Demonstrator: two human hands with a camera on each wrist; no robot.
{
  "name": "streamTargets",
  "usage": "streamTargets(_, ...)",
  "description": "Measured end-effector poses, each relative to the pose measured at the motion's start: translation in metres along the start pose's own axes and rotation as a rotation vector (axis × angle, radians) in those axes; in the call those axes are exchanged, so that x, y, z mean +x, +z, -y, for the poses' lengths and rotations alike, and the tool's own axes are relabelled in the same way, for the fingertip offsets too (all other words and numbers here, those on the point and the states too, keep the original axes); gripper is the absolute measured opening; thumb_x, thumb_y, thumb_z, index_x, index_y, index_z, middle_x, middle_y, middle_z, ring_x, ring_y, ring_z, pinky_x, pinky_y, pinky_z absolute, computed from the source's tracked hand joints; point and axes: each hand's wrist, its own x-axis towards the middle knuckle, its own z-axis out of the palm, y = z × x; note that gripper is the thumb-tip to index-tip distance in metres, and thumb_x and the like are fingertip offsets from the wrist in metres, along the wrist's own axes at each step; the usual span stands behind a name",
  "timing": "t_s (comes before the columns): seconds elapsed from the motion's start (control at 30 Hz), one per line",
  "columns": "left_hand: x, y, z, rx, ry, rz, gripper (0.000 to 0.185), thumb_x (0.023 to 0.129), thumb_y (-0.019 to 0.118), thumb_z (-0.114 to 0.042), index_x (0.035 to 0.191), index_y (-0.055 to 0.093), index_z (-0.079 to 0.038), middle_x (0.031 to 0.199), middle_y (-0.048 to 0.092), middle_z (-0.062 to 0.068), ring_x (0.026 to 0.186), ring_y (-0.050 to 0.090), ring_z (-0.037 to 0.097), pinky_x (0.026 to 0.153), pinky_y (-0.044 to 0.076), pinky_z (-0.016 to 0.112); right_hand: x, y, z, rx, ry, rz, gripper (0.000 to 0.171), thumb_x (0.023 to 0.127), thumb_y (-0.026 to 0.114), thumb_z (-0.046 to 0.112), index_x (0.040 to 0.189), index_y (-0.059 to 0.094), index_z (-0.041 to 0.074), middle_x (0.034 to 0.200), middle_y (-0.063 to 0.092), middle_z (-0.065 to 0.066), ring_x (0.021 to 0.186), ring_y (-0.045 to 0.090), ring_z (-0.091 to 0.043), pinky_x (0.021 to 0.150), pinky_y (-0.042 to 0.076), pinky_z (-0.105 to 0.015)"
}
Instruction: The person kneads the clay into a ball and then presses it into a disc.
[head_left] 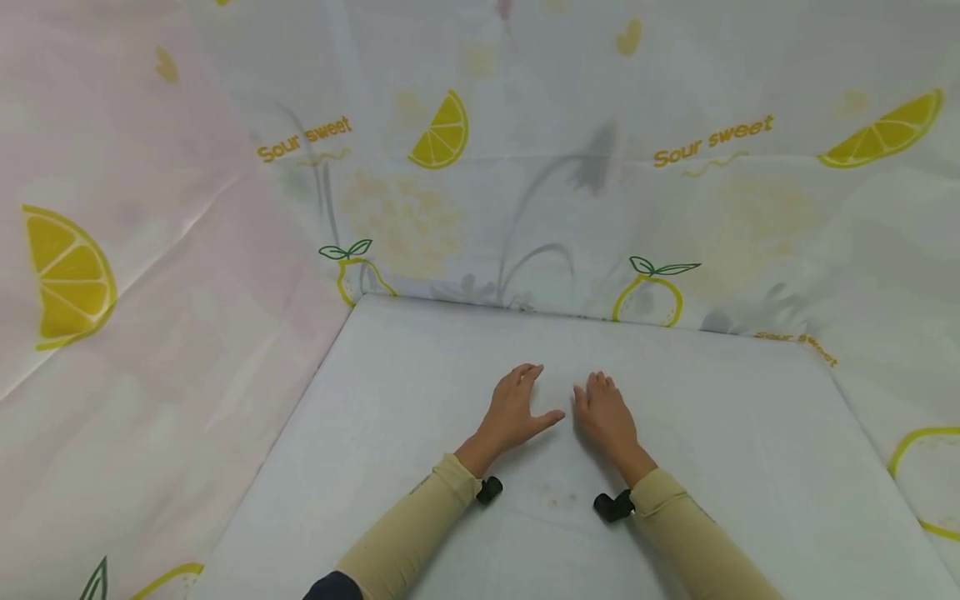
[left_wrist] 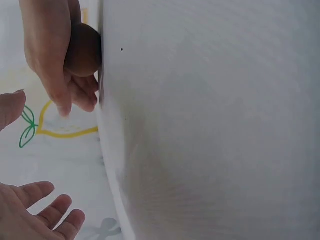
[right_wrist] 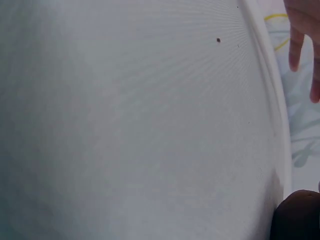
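Both hands are laid on a white table (head_left: 375,467), near its middle and just apart from each other. The left hand (head_left: 513,412) is held flat, palm down, with the fingers straight and close together and the thumb stretched out toward the right hand (head_left: 606,412). The right hand is likewise laid flat with straight fingers kept together. Nothing is gripped or pinched by either hand. The thumbs are nearly met, with only a narrow gap left between them.

Both forearms are covered by tan sleeves (head_left: 420,533), and a small black mount (head_left: 489,488) is seen at each wrist, resting at the table surface.

The table is enclosed on three sides by a cloth (head_left: 187,275) printed with lemons and the words "Sour sweet". The far edge (head_left: 585,315) is met directly by the cloth, well beyond the fingertips. The left edge is run diagonally from the far corner toward the near left, and the right edge is seen near the right border of the head view; both are well apart from the hands. Broad bare surface is left to either side of the hands and ahead of them.

In the left wrist view, the left hand's fingertips (left_wrist: 55,212) are seen at the lower left, spread loosely, and the right hand (left_wrist: 55,55) at the upper left, against the table's edge with the cloth behind. In the right wrist view, mostly bare table (right_wrist: 140,125) is shown, with fingers (right_wrist: 302,30) at the upper right.
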Motion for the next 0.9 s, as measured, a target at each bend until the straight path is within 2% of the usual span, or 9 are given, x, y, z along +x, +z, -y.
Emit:
streamTargets(0.2,-0.007,0.003,0.004,0.036,-0.044,0.032,0.088,0.089,0.075,-0.051,0.154,0.039,-0.004,0.152,0.043,0.016,0.139,0.043,0.034,0.114,0.035,0.050,-0.005,0.011,0.004,-0.096,-0.031,0.000,0.052,0.108,0.040,0.022,0.140,0.045,-0.019,0.148,0.043,-0.036,0.141,0.035,-0.052,0.115,0.028,-0.062)
streamTargets(0.27,-0.009,0.005,0.005,0.053,-0.058,0.049,0.091,0.088,0.075,-0.053,0.154,0.039,-0.003,0.152,0.043,0.016,0.139,0.043,0.034,0.114,0.035,0.051,-0.007,0.014,0.005,-0.116,-0.015,0.021,0.055,0.109,0.038,0.024,0.143,0.042,-0.019,0.152,0.040,-0.034,0.144,0.031,-0.051,0.116,0.025,-0.062)
streamTargets(0.47,-0.008,0.005,0.003,0.085,-0.077,0.096,0.097,0.088,0.073,-0.058,0.157,0.033,-0.004,0.156,0.038,0.017,0.143,0.038,0.034,0.117,0.030,0.052,-0.007,0.019,0.007,-0.147,0.009,-0.003,0.058,0.109,0.035,0.026,0.149,0.036,-0.015,0.157,0.034,-0.030,0.148,0.024,-0.048,0.118,0.019,-0.063)
streamTargets(0.7,-0.005,0.001,0.003,0.087,-0.077,0.082,0.100,0.087,0.074,-0.058,0.157,0.032,-0.002,0.156,0.038,0.019,0.143,0.038,0.034,0.116,0.031,0.051,0.000,0.021,0.008,-0.183,0.015,-0.032,0.059,0.108,0.036,0.025,0.152,0.033,-0.013,0.159,0.031,-0.029,0.149,0.023,-0.047,0.118,0.016,-0.064)
streamTargets(0.9,-0.003,-0.001,0.006,0.056,-0.116,0.079,0.099,0.087,0.074,-0.059,0.157,0.031,-0.003,0.156,0.038,0.018,0.144,0.038,0.033,0.117,0.033,0.048,0.007,0.020,0.008,-0.194,0.033,-0.017,0.060,0.107,0.034,0.025,0.154,0.030,-0.012,0.161,0.028,-0.027,0.151,0.019,-0.045,0.119,0.013,-0.064)
